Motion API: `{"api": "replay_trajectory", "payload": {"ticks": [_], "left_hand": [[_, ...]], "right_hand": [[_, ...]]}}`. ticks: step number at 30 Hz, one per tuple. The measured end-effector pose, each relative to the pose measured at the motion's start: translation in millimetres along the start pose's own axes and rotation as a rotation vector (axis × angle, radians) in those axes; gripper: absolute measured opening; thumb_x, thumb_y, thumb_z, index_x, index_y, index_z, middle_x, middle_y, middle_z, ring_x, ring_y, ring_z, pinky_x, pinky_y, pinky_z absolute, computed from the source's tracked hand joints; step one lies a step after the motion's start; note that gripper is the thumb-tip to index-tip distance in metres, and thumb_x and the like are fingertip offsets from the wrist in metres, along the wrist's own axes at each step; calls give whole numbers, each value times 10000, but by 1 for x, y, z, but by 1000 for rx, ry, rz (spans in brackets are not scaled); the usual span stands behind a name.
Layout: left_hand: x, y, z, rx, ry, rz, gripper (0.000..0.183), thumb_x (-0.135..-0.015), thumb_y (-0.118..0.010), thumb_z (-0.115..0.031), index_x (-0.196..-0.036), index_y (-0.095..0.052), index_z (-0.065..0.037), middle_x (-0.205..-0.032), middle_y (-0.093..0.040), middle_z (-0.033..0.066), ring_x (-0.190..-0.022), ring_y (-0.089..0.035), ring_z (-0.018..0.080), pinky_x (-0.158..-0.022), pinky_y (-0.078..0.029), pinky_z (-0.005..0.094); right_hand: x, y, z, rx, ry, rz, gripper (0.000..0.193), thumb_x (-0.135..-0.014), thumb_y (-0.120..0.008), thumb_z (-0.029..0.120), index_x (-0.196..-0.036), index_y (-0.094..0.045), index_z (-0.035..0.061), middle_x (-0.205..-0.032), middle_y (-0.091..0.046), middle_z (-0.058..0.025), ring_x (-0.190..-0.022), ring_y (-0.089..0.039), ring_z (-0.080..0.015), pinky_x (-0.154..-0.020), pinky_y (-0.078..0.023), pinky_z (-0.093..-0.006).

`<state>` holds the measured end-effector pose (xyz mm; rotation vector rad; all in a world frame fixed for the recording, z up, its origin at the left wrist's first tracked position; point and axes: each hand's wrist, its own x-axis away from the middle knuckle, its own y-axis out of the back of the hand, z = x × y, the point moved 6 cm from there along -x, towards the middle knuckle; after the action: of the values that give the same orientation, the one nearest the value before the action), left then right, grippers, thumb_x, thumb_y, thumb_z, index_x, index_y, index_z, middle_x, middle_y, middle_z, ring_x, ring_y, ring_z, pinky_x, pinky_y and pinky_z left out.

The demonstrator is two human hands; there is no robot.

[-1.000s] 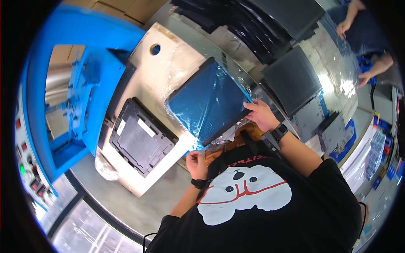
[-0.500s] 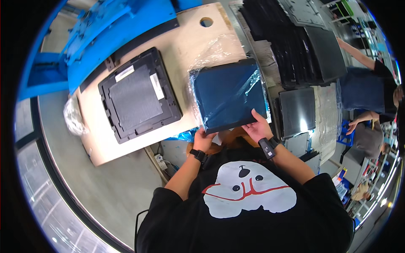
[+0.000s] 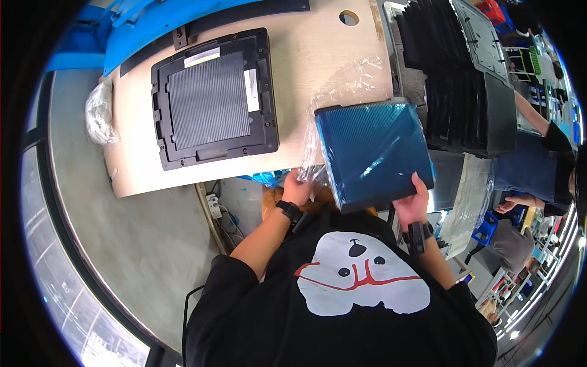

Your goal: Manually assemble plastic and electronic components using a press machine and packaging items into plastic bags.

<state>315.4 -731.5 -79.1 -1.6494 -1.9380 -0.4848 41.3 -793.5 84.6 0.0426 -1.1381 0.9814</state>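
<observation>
A square blue pleated filter (image 3: 373, 153) sits half inside a clear plastic bag (image 3: 342, 85) at the near right of the wooden table (image 3: 306, 43). My right hand (image 3: 413, 205) grips the filter's near right corner. My left hand (image 3: 298, 186) pinches the loose bag at the filter's near left edge. A black square frame with a grey pleated filter (image 3: 211, 98) lies flat on the table to the left, apart from both hands.
Stacks of black frames (image 3: 452, 67) stand to the right of the table. A crumpled clear bag (image 3: 101, 113) hangs at the table's left end. Blue machine parts (image 3: 122, 27) line the far side. Another person (image 3: 538, 165) sits at the right.
The view has swung so the table sits higher and left. The blue filter has shifted right; my left hand moved from its edge onto the plastic bag.
</observation>
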Motion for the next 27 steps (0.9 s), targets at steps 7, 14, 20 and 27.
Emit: {"api": "replay_trajectory", "payload": {"ticks": [7,14,20,27], "left_hand": [[7,115,58,-964,-89,-48,259,-803,-532,-87,-1050,-545,-8,-869,-633,279,-860,-618,466,-734,-506,515],[170,397,150,-1492,900,-72,440,-883,-567,-166,-1310,-508,-77,-1267,-596,179,-1188,-570,324,-948,-498,434],[336,451,163,-1289,1076,-424,343,-802,-638,-147,-1120,-624,-18,-1115,-647,253,-1090,-621,355,-912,-506,410],[268,371,120,-353,274,-641,250,-878,-650,-131,-1068,-569,10,-847,-667,104,-748,-626,167,-664,-497,305]], "right_hand": [[68,38,24,33,-16,-14,404,-925,-571,244,-1271,-526,38,-1208,-623,-110,-1102,-599,-290,-977,-461,-464],[44,12,9,-22,50,36,361,-929,-571,219,-1237,-556,32,-1194,-630,-108,-1105,-594,-267,-986,-453,-445],[-38,-56,-25,-90,69,119,339,-911,-616,176,-1210,-561,27,-1180,-637,-120,-1096,-599,-271,-982,-460,-456],[-110,-72,-42,-18,-5,208,285,-896,-676,227,-1096,-605,36,-1078,-662,-112,-1011,-632,-270,-921,-504,-403]]}}
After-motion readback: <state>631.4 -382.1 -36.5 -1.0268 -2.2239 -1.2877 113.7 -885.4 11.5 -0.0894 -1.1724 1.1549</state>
